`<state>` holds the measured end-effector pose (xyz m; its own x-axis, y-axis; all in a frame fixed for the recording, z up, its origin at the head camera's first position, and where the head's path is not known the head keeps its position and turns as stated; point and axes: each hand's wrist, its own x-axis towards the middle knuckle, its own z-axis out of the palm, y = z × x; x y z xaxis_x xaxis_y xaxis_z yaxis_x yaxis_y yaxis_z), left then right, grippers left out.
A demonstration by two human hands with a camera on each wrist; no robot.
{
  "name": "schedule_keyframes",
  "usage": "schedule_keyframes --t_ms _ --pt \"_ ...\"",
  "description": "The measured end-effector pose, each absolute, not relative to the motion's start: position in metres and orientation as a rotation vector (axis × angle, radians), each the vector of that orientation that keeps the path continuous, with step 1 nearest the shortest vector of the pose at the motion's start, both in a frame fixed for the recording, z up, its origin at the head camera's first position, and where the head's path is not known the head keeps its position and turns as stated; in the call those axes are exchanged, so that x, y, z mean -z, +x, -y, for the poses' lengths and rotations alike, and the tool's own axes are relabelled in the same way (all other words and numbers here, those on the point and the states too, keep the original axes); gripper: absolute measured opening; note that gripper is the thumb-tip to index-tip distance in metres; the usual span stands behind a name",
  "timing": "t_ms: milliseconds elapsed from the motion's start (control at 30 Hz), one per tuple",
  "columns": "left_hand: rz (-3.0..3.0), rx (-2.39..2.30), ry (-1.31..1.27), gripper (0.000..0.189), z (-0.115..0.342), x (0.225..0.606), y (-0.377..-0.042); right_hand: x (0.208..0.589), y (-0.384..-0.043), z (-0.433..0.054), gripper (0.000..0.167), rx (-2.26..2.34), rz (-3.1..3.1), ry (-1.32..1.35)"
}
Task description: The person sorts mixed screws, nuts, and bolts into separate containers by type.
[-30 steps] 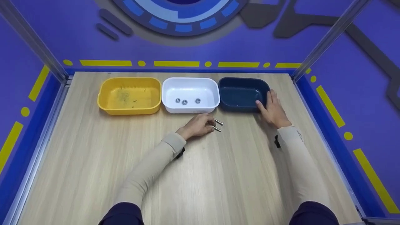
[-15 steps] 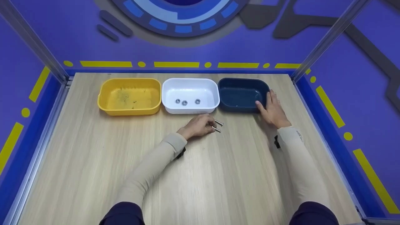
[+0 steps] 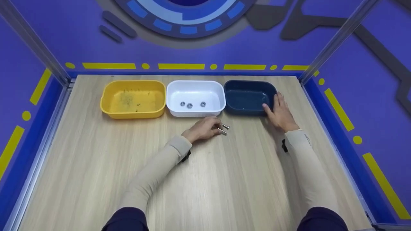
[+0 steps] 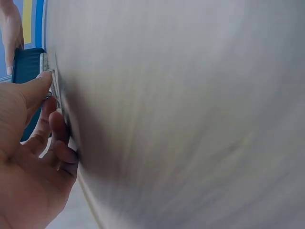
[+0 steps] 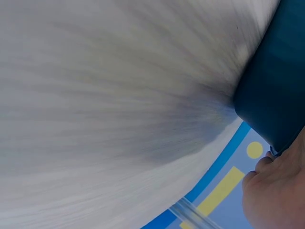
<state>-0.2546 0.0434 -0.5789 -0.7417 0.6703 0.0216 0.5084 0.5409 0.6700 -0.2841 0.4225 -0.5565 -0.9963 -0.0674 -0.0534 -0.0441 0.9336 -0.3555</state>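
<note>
My left hand [image 3: 204, 128] is low over the table, in front of the white bin [image 3: 196, 114]. Its thumb and fingers pinch metal screws; an upper screw [image 3: 226, 126] and a lower screw [image 3: 222, 131] stick out to the right. Up close in the left wrist view, the threads of one screw [image 4: 44, 62] show beside the thumb tip. My right hand [image 3: 282, 115] holds the near right corner of the dark blue bin [image 3: 247, 112], its thumb over the front rim and its fingers along the right side. In the right wrist view, fingers [image 5: 259, 167] lie against the bin's end wall.
Three metal nuts [image 3: 189, 105] lie in the white bin. At the left of the row stands a yellow bin [image 3: 133, 115] with small dark bits inside. Panelled walls [image 3: 192, 51] with metal frame posts [image 3: 340, 35] bound the wooden table [image 3: 208, 186] behind and at both sides.
The screws have shifted slightly in my left fingers, the lower one tilting a little nearer the upper. Both hands and the bins stay where they were.
</note>
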Motion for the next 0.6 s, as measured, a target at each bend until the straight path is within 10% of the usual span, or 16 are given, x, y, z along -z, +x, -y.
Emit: schedule_keyframes --t_ms 600 --pt "-2.566 -1.128 0.984 0.016 -0.058 0.548 -0.264 0.556 -0.284 -0.422 0.104 0.555 -3.03 -0.089"
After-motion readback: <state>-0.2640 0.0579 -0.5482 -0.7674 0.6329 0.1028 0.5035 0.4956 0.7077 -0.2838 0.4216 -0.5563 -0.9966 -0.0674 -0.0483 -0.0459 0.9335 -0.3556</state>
